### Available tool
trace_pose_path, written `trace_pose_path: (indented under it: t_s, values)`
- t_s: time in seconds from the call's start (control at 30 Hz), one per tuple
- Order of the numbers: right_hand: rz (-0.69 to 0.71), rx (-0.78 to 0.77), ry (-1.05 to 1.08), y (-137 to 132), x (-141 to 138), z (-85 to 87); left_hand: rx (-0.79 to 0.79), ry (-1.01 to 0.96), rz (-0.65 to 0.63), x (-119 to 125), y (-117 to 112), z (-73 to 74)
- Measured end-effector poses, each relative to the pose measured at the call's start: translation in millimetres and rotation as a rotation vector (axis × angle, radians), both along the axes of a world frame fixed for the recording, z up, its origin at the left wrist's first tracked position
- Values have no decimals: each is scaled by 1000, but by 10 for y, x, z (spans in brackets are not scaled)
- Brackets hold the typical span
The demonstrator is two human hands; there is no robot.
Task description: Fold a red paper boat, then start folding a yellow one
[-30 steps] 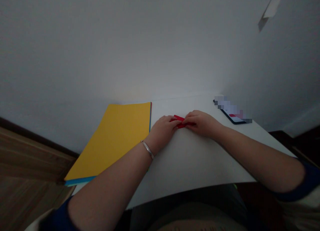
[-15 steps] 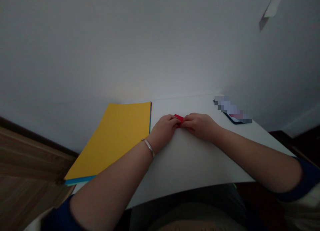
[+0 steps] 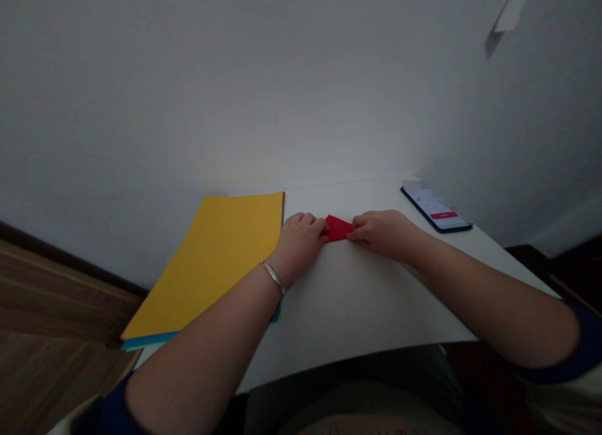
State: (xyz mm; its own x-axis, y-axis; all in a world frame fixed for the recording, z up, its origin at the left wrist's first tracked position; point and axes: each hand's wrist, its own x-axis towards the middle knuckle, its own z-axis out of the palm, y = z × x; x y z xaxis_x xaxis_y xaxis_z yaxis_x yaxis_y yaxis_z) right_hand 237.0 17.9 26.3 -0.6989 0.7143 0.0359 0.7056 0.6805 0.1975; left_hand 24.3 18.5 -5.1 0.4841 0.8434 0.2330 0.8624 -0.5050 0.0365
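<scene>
Small piece of red paper (image 3: 337,229) lying at the middle of the white table (image 3: 357,303), toward the far side, between the two hands. Colour a strong, even red. Visible part shows straight edges: a peak at the far left, a far edge sloping down to the right, a nearly level near edge. Both ends covered by fingers, so full outline cannot be told; creases too faint to make out. No marking seen on it.

Left hand (image 3: 301,241): fingers bent, thumb and fingertips gripping the paper's left end. Silver bracelet (image 3: 273,278) at that wrist. Right hand (image 3: 383,234): thumb and forefinger pinching the right end, other fingers curled in.

Writing: phone (image 3: 437,210) at far right, screen lit, red bar near its lower end; lettering too small to read, part of screen pixelated. Clothing at the near edge carries letters, cut off and illegible. Large yellow sheet (image 3: 221,253) to the left, plain, blue edges showing beneath.
</scene>
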Motion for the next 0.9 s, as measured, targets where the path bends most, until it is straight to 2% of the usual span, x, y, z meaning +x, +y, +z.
trace_pose_path:
  t_s: [0.17,0.27,0.57,0.9]
  values:
    - [-128,-46,-69,-24,22,88,57,91,3,-36,-14,-22]
    - [-192,-71,-87,-35,37,125,78,162,46,-56,-56,-9]
    - [-201,-51,-89,-32,76,102,26,267,101,-10,-218,135]
    - [-226,-57,-49,-42,52,106,-30,290,100,29,-236,228]
